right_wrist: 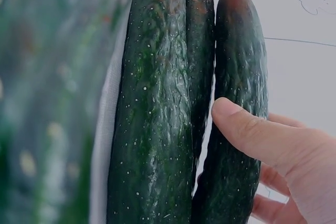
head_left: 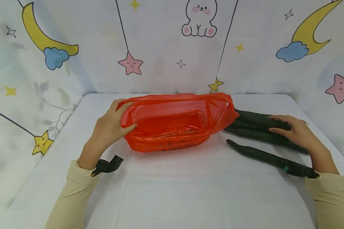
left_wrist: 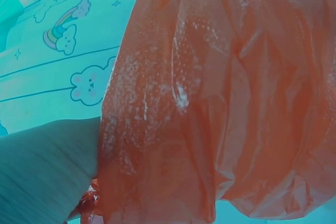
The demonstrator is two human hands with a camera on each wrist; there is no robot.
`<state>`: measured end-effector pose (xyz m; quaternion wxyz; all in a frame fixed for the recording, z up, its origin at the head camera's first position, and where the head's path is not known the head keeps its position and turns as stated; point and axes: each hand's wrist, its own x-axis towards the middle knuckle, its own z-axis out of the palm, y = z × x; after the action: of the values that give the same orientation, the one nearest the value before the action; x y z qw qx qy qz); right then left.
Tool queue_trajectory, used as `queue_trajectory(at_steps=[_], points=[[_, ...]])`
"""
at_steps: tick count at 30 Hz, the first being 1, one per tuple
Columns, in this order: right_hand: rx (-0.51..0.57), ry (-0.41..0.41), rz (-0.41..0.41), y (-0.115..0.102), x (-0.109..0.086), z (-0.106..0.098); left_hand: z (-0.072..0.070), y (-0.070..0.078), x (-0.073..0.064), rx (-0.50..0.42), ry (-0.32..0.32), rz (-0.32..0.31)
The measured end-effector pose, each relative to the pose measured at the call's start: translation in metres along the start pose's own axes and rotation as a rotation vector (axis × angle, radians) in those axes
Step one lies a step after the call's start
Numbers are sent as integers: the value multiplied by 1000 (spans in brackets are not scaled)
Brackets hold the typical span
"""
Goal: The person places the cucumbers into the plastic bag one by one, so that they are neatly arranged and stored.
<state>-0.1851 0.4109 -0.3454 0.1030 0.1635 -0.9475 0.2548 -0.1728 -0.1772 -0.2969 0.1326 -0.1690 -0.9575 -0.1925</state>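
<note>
A red plastic bag (head_left: pixel 166 111) lies on its side on the white table, its mouth facing me. My left hand (head_left: pixel 110 122) holds the left end of its rim, thumb and fingers spread at the edge; in the left wrist view the bag (left_wrist: pixel 252 103) hides the fingers. Dark shapes show through its lower side. To the right, my right hand (head_left: pixel 295 130) grips the rearmost dark green cucumber (right_wrist: pixel 239 51), thumb on the near side and fingers behind. Two others, a front cucumber (right_wrist: pixel 152 108) and a middle cucumber (right_wrist: pixel 200 35), lie close alongside it.
Nearer to me lies a separate slender cucumber (head_left: pixel 255 154), which looms blurred at the left of the right wrist view. The white table (head_left: pixel 175 194) ends at a patterned cloth backdrop (head_left: pixel 160 38). Black wrist mounts (head_left: pixel 107 165) sit at both sleeves.
</note>
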Motion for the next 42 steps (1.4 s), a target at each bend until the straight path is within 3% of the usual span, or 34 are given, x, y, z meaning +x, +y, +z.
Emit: queue_trajectory(at_steps=[11,26,35,42], points=[[9,30,-62,-1,1,-1,2,-2,0,9,7,7],[-8,6,-99,1,0,-3,3,-1,1,12,-2,-1],[12,49,-152,1,3,-3,4,-2,1,15,8,6],[-2,50,-132,-2,4,-5,4,-2,1,16,5,6]])
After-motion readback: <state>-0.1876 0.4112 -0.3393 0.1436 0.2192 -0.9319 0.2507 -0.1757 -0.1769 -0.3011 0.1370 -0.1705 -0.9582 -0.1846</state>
